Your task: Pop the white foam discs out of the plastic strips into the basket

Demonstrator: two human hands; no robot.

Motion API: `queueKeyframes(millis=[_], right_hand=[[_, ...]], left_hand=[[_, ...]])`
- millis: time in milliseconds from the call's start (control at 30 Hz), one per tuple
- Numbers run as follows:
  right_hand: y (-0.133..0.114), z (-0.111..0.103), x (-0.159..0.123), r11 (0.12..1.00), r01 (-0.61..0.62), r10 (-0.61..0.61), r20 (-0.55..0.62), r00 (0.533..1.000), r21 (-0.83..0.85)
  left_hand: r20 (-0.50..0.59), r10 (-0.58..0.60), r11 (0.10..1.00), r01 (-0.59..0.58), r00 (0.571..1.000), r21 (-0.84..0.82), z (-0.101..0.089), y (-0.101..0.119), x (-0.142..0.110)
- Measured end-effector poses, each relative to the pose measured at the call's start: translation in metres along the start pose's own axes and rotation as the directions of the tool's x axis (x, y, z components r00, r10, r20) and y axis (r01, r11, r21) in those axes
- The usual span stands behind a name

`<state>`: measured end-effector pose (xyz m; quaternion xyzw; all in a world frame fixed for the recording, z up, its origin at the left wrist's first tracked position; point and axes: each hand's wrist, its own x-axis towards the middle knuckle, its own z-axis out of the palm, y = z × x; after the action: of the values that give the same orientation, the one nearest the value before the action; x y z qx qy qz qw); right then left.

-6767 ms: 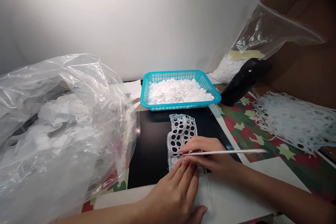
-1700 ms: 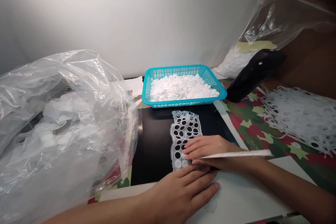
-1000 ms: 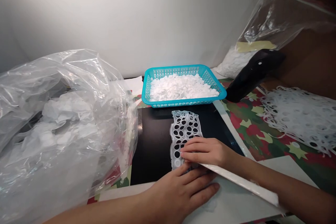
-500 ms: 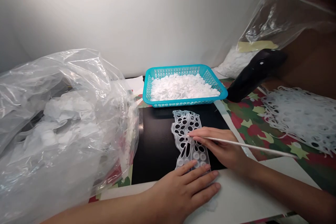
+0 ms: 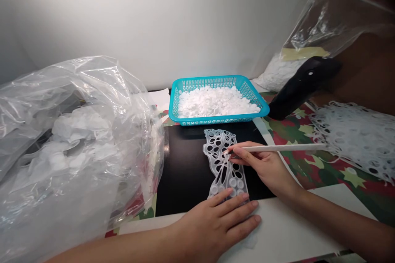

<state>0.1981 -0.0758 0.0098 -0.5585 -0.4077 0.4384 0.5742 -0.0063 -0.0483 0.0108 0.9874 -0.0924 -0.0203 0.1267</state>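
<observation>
A white perforated strip [image 5: 222, 160] with round holes lies on a black mat [image 5: 185, 164], stretched and twisted in its middle. My left hand [image 5: 216, 224] lies flat with fingers spread, pressing the strip's near end. My right hand [image 5: 262, 164] pinches a thin white stick [image 5: 286, 147] together with the strip's far part, the stick's tip at the strip's middle. Several white discs still sit in the strip near my left fingers. A turquoise basket [image 5: 185, 109] behind the mat is heaped with white discs.
A large crumpled clear plastic bag [image 5: 74, 148] with white pieces fills the left. A black device [image 5: 300, 86] and a clear zip bag [image 5: 327, 33] stand at the right rear. A pile of emptied perforated strips [image 5: 354, 139] lies on the patterned cloth at right. White paper [image 5: 286, 234] lies near me.
My right hand rose from pressing flat on the strip, pulled the strip's far part away so it stretched and twisted, and swung the stick up to horizontal. My left hand stayed put.
</observation>
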Motion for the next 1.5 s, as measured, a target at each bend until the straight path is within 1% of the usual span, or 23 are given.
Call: queueKeyframes(millis=[233,333,367,400,433,467,500,567,600,633,667,700,800,933,1100,1233,1300,1367,1433,1467,1500], right_hand=[[0.003,-0.002,0.003,0.995,-0.071,0.073,-0.023,0.997,0.076],[0.004,-0.003,0.002,0.996,-0.067,0.068,-0.015,0.998,0.065],[0.003,-0.004,0.001,0.998,-0.055,0.055,0.014,0.998,0.037],[0.002,-0.005,0.000,0.999,-0.035,0.036,0.068,0.997,-0.012],[0.001,-0.006,0.000,0.997,0.005,0.008,0.156,0.988,-0.078],[0.001,-0.007,-0.001,0.987,0.072,-0.031,0.268,0.963,-0.144],[0.000,-0.009,-0.001,0.968,0.161,-0.076,0.387,0.919,-0.194],[0.000,-0.012,-0.001,0.908,0.365,-0.183,0.586,0.790,-0.208],[0.000,-0.014,-0.001,0.878,0.439,-0.225,0.647,0.728,-0.189],[0.000,-0.016,0.000,0.859,0.482,-0.250,0.682,0.687,-0.170],[0.001,-0.018,0.001,0.851,0.499,-0.255,0.699,0.667,-0.165],[0.002,-0.020,0.002,0.849,0.500,-0.247,0.707,0.663,-0.173],[0.002,-0.023,0.004,0.864,0.460,-0.200,0.700,0.686,-0.204],[-0.001,-0.025,0.005,0.889,0.399,-0.141,0.695,0.705,-0.224],[-0.006,-0.028,0.008,0.901,0.344,-0.102,0.640,0.761,-0.265],[-0.008,-0.030,0.010,0.909,0.305,-0.090,0.582,0.808,-0.283],[-0.009,-0.030,0.010,0.903,0.302,-0.105,0.526,0.844,-0.305],[-0.009,-0.029,0.008,0.897,0.318,-0.164,0.437,0.884,-0.307],[-0.010,-0.028,0.008,0.877,0.355,-0.263,0.295,0.919,-0.324],[-0.010,-0.029,0.010,0.857,0.377,-0.322,0.206,0.924,-0.351],[-0.011,-0.029,0.012,0.830,0.398,-0.389,0.106,0.915,-0.390]], left_hand=[[0.007,0.005,1.000,-0.005,1.000,-0.008,0.001,-0.001,0.000],[0.010,0.001,1.000,-0.001,1.000,-0.026,-0.001,-0.001,-0.001],[0.008,0.000,1.000,0.001,1.000,-0.031,-0.001,-0.001,-0.001],[0.007,-0.002,0.999,0.002,1.000,-0.034,-0.001,0.000,-0.001],[0.002,-0.006,0.999,0.006,1.000,-0.036,-0.001,0.000,-0.001],[-0.003,-0.009,0.999,0.009,1.000,-0.037,0.000,0.000,-0.001],[-0.009,-0.011,0.999,0.011,1.000,-0.038,0.000,0.000,-0.001],[-0.022,-0.012,0.999,0.011,1.000,-0.036,0.001,0.000,0.000],[-0.028,-0.010,0.999,0.009,1.000,-0.036,0.001,0.000,0.000],[-0.031,-0.006,0.999,0.005,0.999,-0.036,0.001,0.000,0.000],[-0.029,-0.001,0.999,-0.001,1.000,-0.037,0.001,0.000,-0.001],[-0.025,0.005,0.999,-0.006,1.000,-0.039,0.000,0.000,-0.001],[-0.018,0.015,0.999,-0.016,1.000,-0.051,0.000,0.000,-0.002],[-0.045,0.005,0.998,-0.008,0.999,-0.065,0.000,-0.001,-0.002],[-0.036,0.017,0.998,-0.019,0.999,-0.062,-0.001,-0.002,-0.003],[-0.040,0.019,1.000,-0.019,0.999,-0.004,0.000,-0.002,-0.003],[-0.054,0.021,0.998,-0.018,0.998,0.056,0.000,-0.001,-0.003],[-0.078,0.030,0.991,-0.020,0.997,0.131,0.001,0.000,-0.002],[-0.111,0.058,0.979,-0.034,0.992,0.201,0.002,0.001,-0.001],[-0.130,0.074,0.972,-0.043,0.989,0.229,0.003,0.002,0.000],[-0.145,0.089,0.966,-0.051,0.985,0.252,0.004,0.002,0.001]])
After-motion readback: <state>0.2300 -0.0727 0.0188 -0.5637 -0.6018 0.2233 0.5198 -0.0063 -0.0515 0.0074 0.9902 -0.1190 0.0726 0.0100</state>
